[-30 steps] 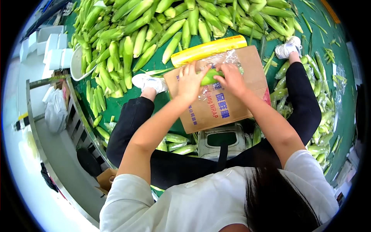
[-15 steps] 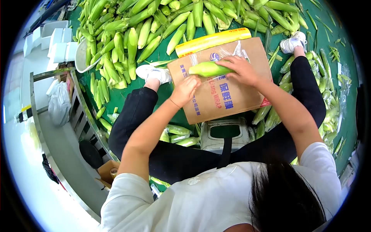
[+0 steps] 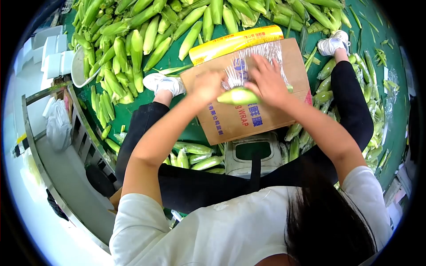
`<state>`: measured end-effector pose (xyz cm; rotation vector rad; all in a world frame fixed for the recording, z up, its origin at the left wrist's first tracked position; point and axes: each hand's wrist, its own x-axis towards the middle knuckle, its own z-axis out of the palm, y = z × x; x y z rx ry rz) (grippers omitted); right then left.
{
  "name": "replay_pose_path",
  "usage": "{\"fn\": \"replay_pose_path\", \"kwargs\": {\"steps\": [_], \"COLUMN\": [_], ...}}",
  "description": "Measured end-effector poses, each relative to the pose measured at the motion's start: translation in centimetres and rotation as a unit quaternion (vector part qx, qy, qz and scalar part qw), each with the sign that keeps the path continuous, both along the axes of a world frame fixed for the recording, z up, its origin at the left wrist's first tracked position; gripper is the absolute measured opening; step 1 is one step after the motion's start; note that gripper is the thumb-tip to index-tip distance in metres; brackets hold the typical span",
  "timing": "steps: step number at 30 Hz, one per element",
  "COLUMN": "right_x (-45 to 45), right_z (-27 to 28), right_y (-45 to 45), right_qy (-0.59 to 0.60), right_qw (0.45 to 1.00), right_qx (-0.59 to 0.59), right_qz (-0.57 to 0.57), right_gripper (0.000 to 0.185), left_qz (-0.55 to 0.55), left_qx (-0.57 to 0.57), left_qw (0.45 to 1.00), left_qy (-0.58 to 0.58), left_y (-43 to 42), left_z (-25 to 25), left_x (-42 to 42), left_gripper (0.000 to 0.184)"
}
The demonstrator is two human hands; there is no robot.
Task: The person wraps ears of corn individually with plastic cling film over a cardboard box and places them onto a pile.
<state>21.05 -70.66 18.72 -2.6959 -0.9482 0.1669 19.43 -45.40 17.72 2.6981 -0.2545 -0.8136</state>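
A green ear of corn in its husk lies across the cardboard box in front of me. My right hand has its fingers spread over the clear plastic wrap, and its thumb and palm touch the right end of the corn. Beside the corn's left end is my left hand, smeared by motion at the wrap's left edge; its grip is not readable. Along the far edge of the box rests a yellow roll of plastic wrap, with film stretched from it toward my hands.
A big heap of unwrapped corn covers the green floor beyond the box. Wrapped ears lie at the right, and more wrapped corn lies under my legs by a plastic stool. A metal-framed rack stands at the left.
Film now stretches from the roll across the box. The corn sits lower on the box, my left hand has moved up and left, and my right fingers have spread off the corn.
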Motion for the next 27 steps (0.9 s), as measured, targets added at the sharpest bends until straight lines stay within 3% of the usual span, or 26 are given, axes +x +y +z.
{"fn": "replay_pose_path", "kwargs": {"steps": [1,2,4,5,6,8,9,11,12,13,14,15,16,18,19,20,21,22,24,27], "right_x": [3.7,5.7,7.6,8.2,6.2,3.3,3.0,2.5,2.4,3.2,3.9,3.8,3.2,-1.8,-4.9,-5.8,-7.9,-10.6,-10.9,-11.7], "right_z": [-1.2,-1.7,0.7,1.4,2.1,-1.4,-1.0,0.1,0.1,0.0,-0.1,0.4,1.0,2.3,2.0,4.4,4.7,5.0,9.7,12.1], "right_y": [1.3,2.2,3.8,4.6,4.7,4.4,4.4,4.7,3.9,3.1,2.5,2.6,3.0,3.0,2.6,1.9,1.2,-0.2,-2.6,-5.7], "right_qy": [-0.062,-0.119,0.076,0.176,0.151,-0.058,0.023,0.186,0.288,0.382,0.469,0.573,0.682,0.703,0.730,0.761,0.793,0.690,0.686,0.778], "right_qw": [0.996,0.987,0.996,0.980,0.985,0.995,0.998,0.982,0.955,0.917,0.869,0.799,0.687,0.630,0.612,0.559,0.462,0.571,0.610,0.530], "right_qx": [0.055,0.108,-0.015,-0.074,-0.051,0.073,0.056,0.025,0.030,0.037,0.047,0.026,-0.092,-0.073,-0.059,-0.026,-0.019,-0.040,-0.083,0.004], "right_qz": [0.014,0.028,0.051,0.061,0.059,0.038,0.036,0.027,0.069,0.111,0.151,0.179,0.233,0.321,0.299,0.327,0.397,0.442,0.388,0.338], "right_gripper": [0.051,0.053,0.055,0.056,0.055,0.053,0.055,0.060,0.063,0.066,0.069,0.073,0.075,0.077,0.078,0.083,0.086,0.087,0.085,0.076], "left_qz": [0.003,0.045,0.134,0.182,0.200,0.141,0.122,-0.084,-0.199,-0.138,-0.188,-0.232,-0.275,-0.325,-0.337,-0.348,-0.337,-0.331,-0.313,-0.279], "left_qx": [0.009,0.062,-0.010,-0.041,-0.034,-0.145,-0.242,-0.327,-0.268,-0.271,-0.221,-0.170,-0.117,-0.092,-0.101,-0.112,-0.120,-0.127,-0.125,-0.100], "left_qw": [1.000,0.997,0.991,0.977,0.965,0.958,0.949,0.925,0.931,0.950,0.949,0.941,0.927,0.906,0.902,0.900,0.905,0.908,0.915,0.920], "left_qy": [0.009,0.016,-0.023,-0.107,-0.166,-0.203,-0.160,-0.174,-0.148,-0.063,-0.120,-0.175,-0.228,-0.256,-0.250,-0.238,-0.231,-0.222,-0.224,-0.255], "left_y": [0.1,0.8,3.3,3.7,3.2,0.8,-1.4,-5.5,-7.3,-8.3,-8.8,-9.3,-9.5,-9.6,-9.6,-9.8,-10.2,-10.4,-11.0,-12.5], "left_z": [4.6,5.1,8.1,8.9,9.3,8.4,6.4,0.6,-1.7,-2.3,-2.7,-2.9,-2.8,-1.9,-2.1,-2.2,-1.8,-1.4,-0.9,-1.6], "left_x": [2.9,5.6,10.0,11.1,12.0,12.7,12.6,10.9,9.6,8.7,8.0,7.0,5.9,5.5,4.8,3.5,2.1,0.9,-1.5,-5.1], "left_gripper": [0.046,0.058,0.074,0.071,0.061,0.047,0.036,0.037,0.039,0.042,0.042,0.043,0.043,0.046,0.047,0.048,0.048,0.049,0.051,0.055]}}
